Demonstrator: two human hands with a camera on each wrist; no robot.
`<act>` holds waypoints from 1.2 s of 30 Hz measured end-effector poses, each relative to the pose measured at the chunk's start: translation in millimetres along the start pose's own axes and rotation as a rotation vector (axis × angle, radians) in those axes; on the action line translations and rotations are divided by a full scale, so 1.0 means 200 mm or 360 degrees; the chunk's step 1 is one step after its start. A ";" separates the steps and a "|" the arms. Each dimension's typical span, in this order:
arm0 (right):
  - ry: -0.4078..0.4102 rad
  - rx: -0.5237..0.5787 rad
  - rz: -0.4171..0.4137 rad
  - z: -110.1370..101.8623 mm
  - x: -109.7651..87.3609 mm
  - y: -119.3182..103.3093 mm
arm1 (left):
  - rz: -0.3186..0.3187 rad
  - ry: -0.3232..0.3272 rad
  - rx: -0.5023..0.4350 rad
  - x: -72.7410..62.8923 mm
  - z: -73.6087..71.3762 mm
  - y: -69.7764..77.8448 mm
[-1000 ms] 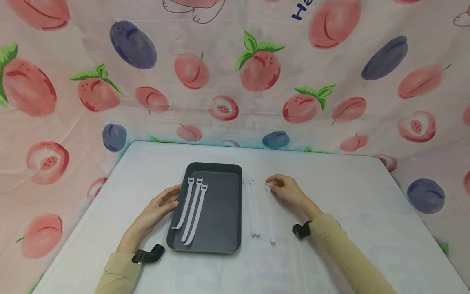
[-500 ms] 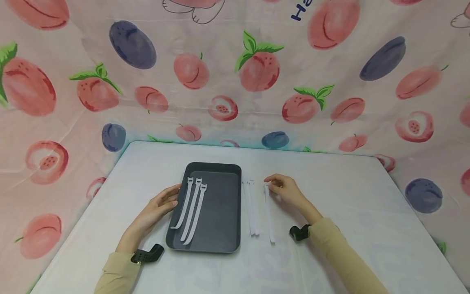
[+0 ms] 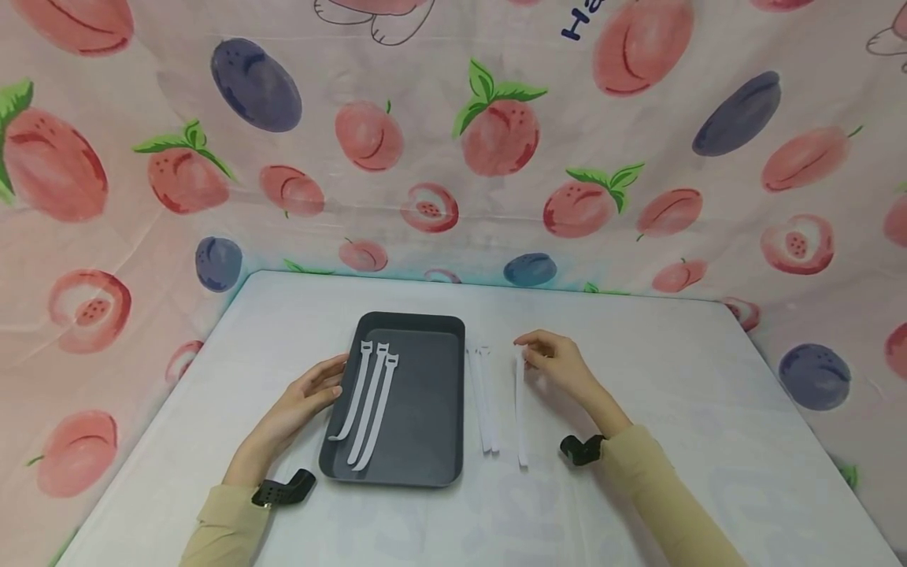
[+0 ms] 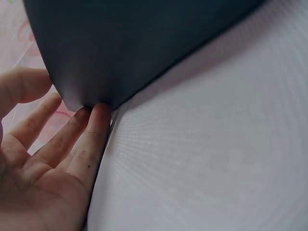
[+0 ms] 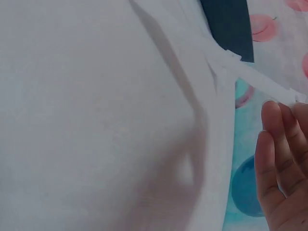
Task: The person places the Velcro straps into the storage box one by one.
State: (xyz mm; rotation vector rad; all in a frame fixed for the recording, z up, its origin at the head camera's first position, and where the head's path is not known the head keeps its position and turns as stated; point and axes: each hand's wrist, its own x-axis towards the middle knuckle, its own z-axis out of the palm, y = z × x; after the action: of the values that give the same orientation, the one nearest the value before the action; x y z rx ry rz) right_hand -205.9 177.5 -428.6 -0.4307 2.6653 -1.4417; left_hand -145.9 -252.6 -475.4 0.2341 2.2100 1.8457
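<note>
My right hand (image 3: 563, 364) pinches the head end of a white cable tie (image 3: 520, 417) with a slotted head, raised over the table to the right of the tray. In the right wrist view, that tie's end meets the fingertips (image 5: 272, 108). The fingers of my left hand (image 3: 312, 398) rest against the left wall of a dark grey tray (image 3: 428, 402); the left wrist view shows its fingertips (image 4: 100, 113) on the tray's outer side. Inside the tray, towards its left, lie 3 white cable ties (image 3: 370, 409), roughly side by side, their tails curved.
More white cable ties (image 3: 485, 402) lie close together on the white tabletop (image 3: 638, 488), just right of the tray. A fruit-printed cloth (image 3: 439, 142) hangs behind the table and along its sides. Each wrist wears a black camera mount (image 3: 285, 490).
My right hand has risen slightly, lifting the head of the pinched cable tie off the table. The left hand stays against the tray, and the ties in it have not moved.
</note>
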 end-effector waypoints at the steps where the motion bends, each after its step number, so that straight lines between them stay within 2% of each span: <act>1: 0.0006 0.0015 -0.0002 0.00 0.00 0.00 | -0.0001 0.0002 0.0002 0.00 0.00 0.00; 19: 0.0063 0.0217 0.0011 -0.02 -0.05 -0.07 | -0.0019 0.0005 0.0017 -0.01 -0.01 0.00; 30: 0.0113 0.0237 -0.0011 -0.04 -0.08 -0.07 | -0.0008 0.0006 0.0025 0.00 0.00 -0.01; 36: 0.0133 0.0183 -0.0027 -0.05 -0.09 -0.09 | -0.0009 0.0008 0.0033 0.00 0.00 -0.01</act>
State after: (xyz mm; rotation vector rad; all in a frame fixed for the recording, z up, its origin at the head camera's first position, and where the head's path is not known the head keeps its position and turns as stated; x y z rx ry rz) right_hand -186.4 181.6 -408.3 -0.3927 2.6296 -1.6423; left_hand -146.4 -253.9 -477.9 0.2274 2.2317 1.8229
